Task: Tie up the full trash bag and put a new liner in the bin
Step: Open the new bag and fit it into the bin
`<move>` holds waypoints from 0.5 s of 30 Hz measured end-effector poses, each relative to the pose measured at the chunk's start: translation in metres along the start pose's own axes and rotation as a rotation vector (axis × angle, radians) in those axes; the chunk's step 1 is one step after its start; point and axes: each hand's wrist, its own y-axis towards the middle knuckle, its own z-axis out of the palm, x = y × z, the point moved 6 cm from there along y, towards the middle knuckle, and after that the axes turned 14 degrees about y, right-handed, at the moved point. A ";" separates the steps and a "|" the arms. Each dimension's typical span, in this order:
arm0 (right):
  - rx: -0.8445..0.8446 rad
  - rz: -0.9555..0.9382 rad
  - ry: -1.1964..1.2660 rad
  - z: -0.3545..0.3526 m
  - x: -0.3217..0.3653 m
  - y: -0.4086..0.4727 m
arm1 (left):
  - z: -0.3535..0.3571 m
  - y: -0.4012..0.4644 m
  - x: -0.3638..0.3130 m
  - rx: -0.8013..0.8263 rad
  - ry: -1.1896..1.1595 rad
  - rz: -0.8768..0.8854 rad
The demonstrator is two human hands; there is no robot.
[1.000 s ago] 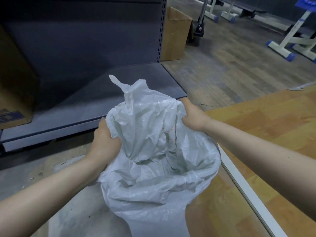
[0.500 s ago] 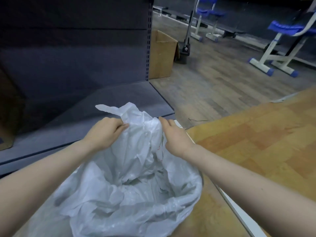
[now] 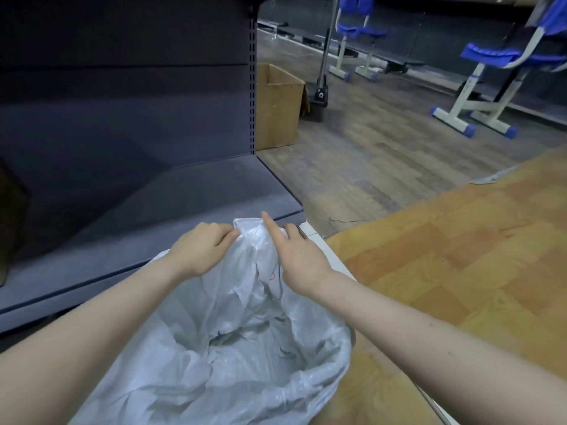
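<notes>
I have the thin, crinkled white plastic trash bag (image 3: 245, 342) directly below me, its mouth open and slumped wide, with the far edge gathered up between my two hands. My left hand (image 3: 202, 250) is curled closed, pinching a fold of that far edge between thumb and fingertips. My right hand (image 3: 299, 259) lies against the plastic just beside it, index finger stretched straight out and the other fingers bent down behind the film, so I cannot tell whether they grip anything. The bin itself is hidden under the draped plastic. To my right is an orange wood-patterned tabletop (image 3: 460, 271); ahead is a dark grey metal shelf (image 3: 184, 197).

I judge this as early in tying: the mouth is not yet bunched into a neck. The risks I see are the slick film slipping from a one-sided pinch, the near rim sagging so that contents spill, or the thin plastic tearing if I pull hard on one fold.
</notes>
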 end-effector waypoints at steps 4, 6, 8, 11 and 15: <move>0.035 -0.036 -0.048 0.000 0.006 -0.001 | -0.001 0.000 -0.005 0.031 0.049 0.103; 0.042 -0.037 -0.047 0.000 0.007 0.000 | 0.000 0.000 -0.008 0.031 0.086 0.134; 0.047 -0.034 -0.037 0.000 0.006 0.001 | 0.000 -0.001 -0.010 0.051 0.152 0.158; 0.054 -0.026 -0.022 -0.001 0.005 0.004 | 0.000 -0.007 -0.005 0.090 0.298 0.176; 0.046 -0.024 -0.028 -0.001 0.002 0.005 | -0.028 -0.038 0.015 -0.065 0.339 0.232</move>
